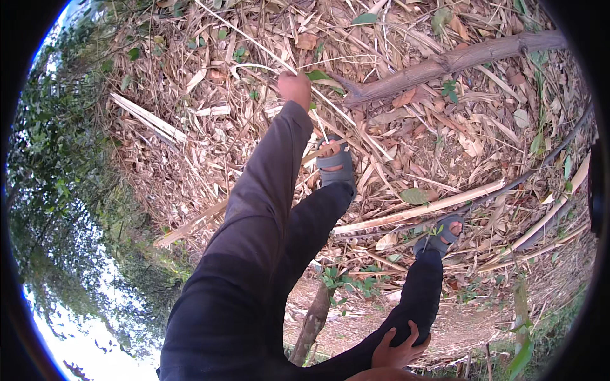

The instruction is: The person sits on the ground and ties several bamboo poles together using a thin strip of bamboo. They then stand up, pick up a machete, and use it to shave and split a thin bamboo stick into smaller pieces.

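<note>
My left hand (294, 87) reaches out at the end of a long dark sleeve, low over the littered ground. Its fingers are closed around a thin pale stick (251, 39), which runs slantwise from the top edge down past the hand. Beside the fist lie a green leaf (321, 77) and a thick brown branch (438, 66). At the lower right my right hand (400, 346) rests on my dark trouser leg (416, 295), fingers spread and holding nothing. The tips of the left fingers are partly hidden.
Dry leaves and stalks cover the ground around my sandalled feet (335, 166). A long pale split pole (419, 208) lies between the feet. More split pieces (149, 117) lie at the left. A small trunk (314, 320) stands below, and green bushes (70, 171) border the left.
</note>
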Demonstrator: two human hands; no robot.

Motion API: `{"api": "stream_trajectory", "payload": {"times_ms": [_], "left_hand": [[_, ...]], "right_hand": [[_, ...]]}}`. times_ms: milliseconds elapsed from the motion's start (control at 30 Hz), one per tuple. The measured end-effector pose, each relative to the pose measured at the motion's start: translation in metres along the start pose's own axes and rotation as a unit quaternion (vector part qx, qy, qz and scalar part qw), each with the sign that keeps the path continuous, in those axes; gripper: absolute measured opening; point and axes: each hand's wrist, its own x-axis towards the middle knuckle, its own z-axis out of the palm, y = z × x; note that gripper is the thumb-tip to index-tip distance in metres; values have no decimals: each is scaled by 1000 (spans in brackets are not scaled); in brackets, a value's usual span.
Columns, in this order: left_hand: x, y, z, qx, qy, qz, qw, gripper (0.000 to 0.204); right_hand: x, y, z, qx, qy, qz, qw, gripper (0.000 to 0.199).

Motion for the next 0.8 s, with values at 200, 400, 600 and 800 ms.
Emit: {"api": "stream_trajectory", "payload": {"times_ms": [200, 400, 600, 800], "left_hand": [[-104, 121, -65, -343, -131, -122, 922, 19], [-257, 200, -76, -383, -207, -177, 883, 22], [-392, 246, -105, -488, -264, -171, 814, 24], [-503, 371, -203, -511, -243, -105, 817, 21]], "right_hand": [[1, 35, 6, 41, 45, -87, 994, 43], [16, 90, 7, 115, 51, -105, 987, 45], [72, 181, -12, 378, 36, -244, 892, 40], [40, 253, -156, 612, -145, -151, 763, 24]]}}
